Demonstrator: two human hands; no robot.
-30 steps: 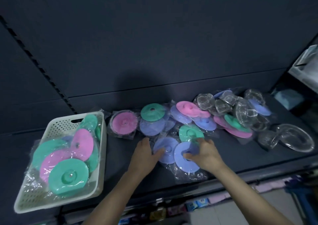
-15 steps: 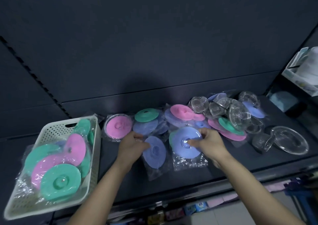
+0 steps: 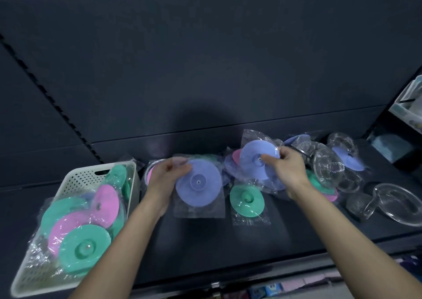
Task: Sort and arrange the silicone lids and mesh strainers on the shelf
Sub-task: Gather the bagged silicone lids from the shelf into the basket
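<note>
Far left, around 8 o'clock, there's a white basket (image 3: 75, 179) already stuffed with bagged green and pink lids (image 3: 84, 248).

Just off its 3 o'clock side is the left hand (image 3: 164, 179). Its grip pinches the upper left edge of a bagged blue lid (image 3: 198, 189), thumb on top. The lid is tilted toward the camera, and I can't tell if the bag's lower edge touches the shelf (image 3: 205, 253).

At that lid's 3 o'clock a bagged green lid (image 3: 246, 199) lies flat on the shelf.

Next comes the right hand (image 3: 287, 168). Its grip pinches a second blue lid (image 3: 258, 159) near the middle knob, raised over the loose pile. From that hand's 3 o'clock on, mesh strainers (image 3: 328, 168) sit jumbled in with more lids.

My read is that this is colour matching, blue with blue. To do it well:
- Pinch through the film onto the silicone itself, because those bags look slippery.
- Bring the two lids together with the knobs facing the same way so they nest.
- Lift the right one straight up before moving it over. Otherwise the loose film could snag a strainer and drag the pile along.
- Set the pair down on the bare shelf at 6 o'clock rather than back into the heap.
</note>
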